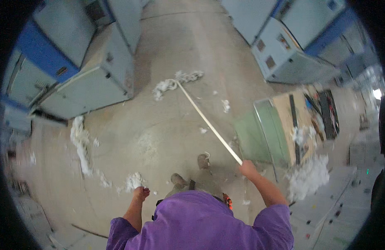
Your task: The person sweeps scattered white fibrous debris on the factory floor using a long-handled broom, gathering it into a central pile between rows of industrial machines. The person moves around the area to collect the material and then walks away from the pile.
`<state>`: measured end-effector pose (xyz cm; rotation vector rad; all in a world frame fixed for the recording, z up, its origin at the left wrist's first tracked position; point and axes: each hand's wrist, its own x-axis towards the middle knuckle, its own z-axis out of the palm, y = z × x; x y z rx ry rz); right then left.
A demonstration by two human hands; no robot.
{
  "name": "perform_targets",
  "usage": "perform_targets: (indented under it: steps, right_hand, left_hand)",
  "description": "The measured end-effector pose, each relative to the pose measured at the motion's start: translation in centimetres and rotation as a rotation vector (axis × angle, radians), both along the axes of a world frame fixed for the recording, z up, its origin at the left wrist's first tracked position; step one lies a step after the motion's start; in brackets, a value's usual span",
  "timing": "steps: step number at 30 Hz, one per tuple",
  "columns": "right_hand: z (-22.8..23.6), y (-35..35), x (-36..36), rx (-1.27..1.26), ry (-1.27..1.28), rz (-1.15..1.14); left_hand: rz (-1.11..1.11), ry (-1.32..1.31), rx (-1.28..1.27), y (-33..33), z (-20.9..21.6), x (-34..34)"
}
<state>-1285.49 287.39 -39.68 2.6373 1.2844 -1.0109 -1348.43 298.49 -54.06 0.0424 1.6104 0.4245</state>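
Grey floor (184,41): right hand (248,168) grasps pole (209,124); I'd guide it low against fluff (164,86) beyond the grip; left hand (141,193) indeterminate.

Flat, rather dim light falls on the concrete floor (188,133), leaving a pale sheen at its far end and soft, faint shadows, while a white light spot (377,94) glares at the far right. Blur smears both sides, and the pale pole (205,119) looks slightly soft. Black vignetting rings the view, bending the blue-and-grey cabinets (90,91) toward the rim.
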Motion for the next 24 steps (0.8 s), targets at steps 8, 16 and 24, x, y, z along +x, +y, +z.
perform_targets:
  steps: [8, 16, 24]
  right_hand:
    - [3.5, -1.5, 4.6, -0.209, -0.069, 0.399]
    - [3.6, 8.2, 3.1, -0.278, -0.035, 0.711]
    - [-1.0, 24.5, -13.3, -0.201, 0.027, 0.798]
  left_hand:
    - [0.177, 0.025, 0.011, -6.9, 3.6, 6.8]
    - [0.543, 0.211, -0.239, -17.8, 3.5, 7.2]
    - [0.802, 0.125, -0.106, -15.4, 1.2, 5.7]
